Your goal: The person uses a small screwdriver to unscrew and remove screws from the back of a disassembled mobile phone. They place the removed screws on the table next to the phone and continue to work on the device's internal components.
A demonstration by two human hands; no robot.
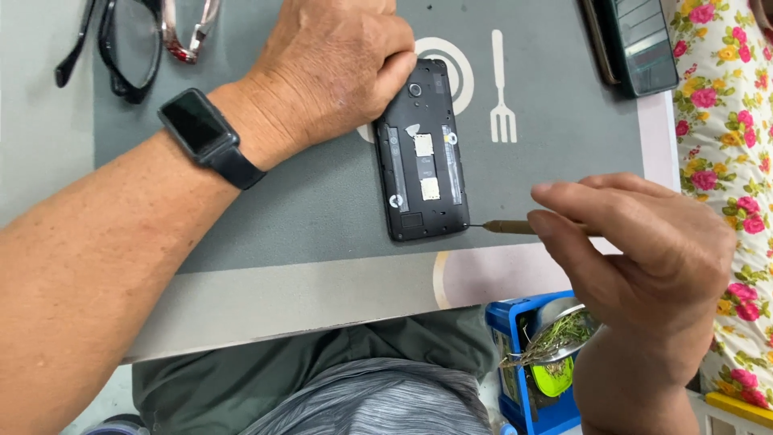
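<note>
A black phone [421, 153] lies face down on a grey placemat [322, 201], its back cover off and its inner frame showing. My left hand [330, 72] rests on the mat and presses the phone's upper left edge; a black smartwatch [205, 133] sits on that wrist. My right hand [644, 242] holds a thin screwdriver [503, 227] level, its tip touching the phone's lower right corner.
Black glasses [121, 44] and a second pair with patterned arms [189, 36] lie at the mat's top left. Another dark phone [636, 40] lies at top right. A floral cloth [729, 161] covers the right side. A blue bin [527, 362] stands below the table edge.
</note>
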